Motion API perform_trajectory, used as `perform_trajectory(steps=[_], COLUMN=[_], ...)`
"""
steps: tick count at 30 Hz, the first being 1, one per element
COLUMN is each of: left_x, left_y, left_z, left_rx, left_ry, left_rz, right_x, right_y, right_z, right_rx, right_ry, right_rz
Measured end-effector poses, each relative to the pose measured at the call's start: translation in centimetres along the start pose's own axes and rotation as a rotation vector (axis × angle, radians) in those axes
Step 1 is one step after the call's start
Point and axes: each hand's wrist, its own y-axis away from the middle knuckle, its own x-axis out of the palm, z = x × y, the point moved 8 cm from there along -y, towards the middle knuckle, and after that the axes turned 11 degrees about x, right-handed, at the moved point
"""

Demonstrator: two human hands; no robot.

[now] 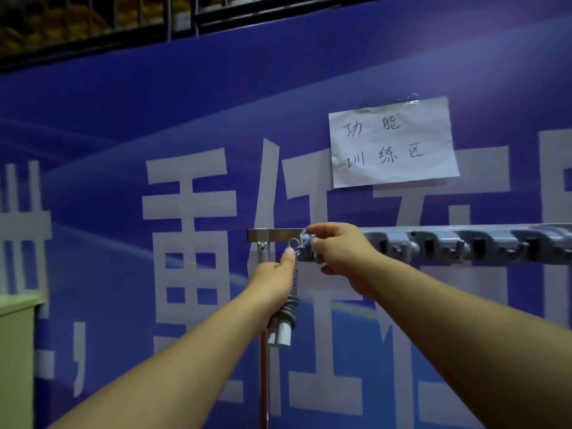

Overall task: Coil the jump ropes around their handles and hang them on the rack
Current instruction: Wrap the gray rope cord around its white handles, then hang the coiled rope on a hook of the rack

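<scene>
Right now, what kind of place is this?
Probably a gym or sports storeroom: the hands hang a coiled jump rope on a wall rack, and a taped paper sign reads "functional training area".

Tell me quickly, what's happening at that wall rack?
Left hand grips coiled jump rope. Right hand pinches its loop at rack hook. Not yet hung. Nothing blocking.

Both arms raised, fingers curled.

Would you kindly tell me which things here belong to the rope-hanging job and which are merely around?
Job:
coiled jump rope, held by left hand
right hand at the hook
rack

Merely around:
paper sign
blue banner
green cabinet
</scene>
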Motion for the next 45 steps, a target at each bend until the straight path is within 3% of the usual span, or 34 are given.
perform_trajectory(steps=[7, 12, 17, 21, 28, 32, 38, 45], left_x=[0.8, -0.5, 0.1, 1.0, 1.3, 1.7, 3.6, 12.7], left_y=[0.7, 1.1, 1.4, 1.2, 0.5, 1.3, 4.0, 15.9], left_z=[6.2, 5.7, 2.8, 1.4, 2.0, 2.8, 7.2, 19.3], left_rx=[-0.139, -0.002, 0.180, 0.218, -0.011, 0.047, 0.007, -0.244], left_ry=[-0.178, 0.030, 0.135, 0.033, -0.041, -0.012, 0.019, -0.039], left_rz=[0.037, -0.140, -0.052, -0.006, 0.031, 0.027, 0.052, 0.429], right_x=[1.1, 0.1, 0.5, 0.5, 0.4, -0.1, -1.8, -4.6], right_y=[-0.2, 0.1, 0.7, 0.9, 0.5, 1.2, 4.2, 14.4], right_z=[-3.8, -3.9, -3.4, -2.5, -3.7, -5.6, -11.7, -29.5], right_rx=[-0.044, -0.045, -0.063, -0.088, 0.014, 0.054, 0.161, 0.398], right_ry=[0.106, 0.064, 0.073, 0.014, 0.097, 0.100, 0.096, 0.160], right_rz=[-0.006, -0.027, 0.004, -0.015, -0.017, 0.004, -0.036, -0.083])
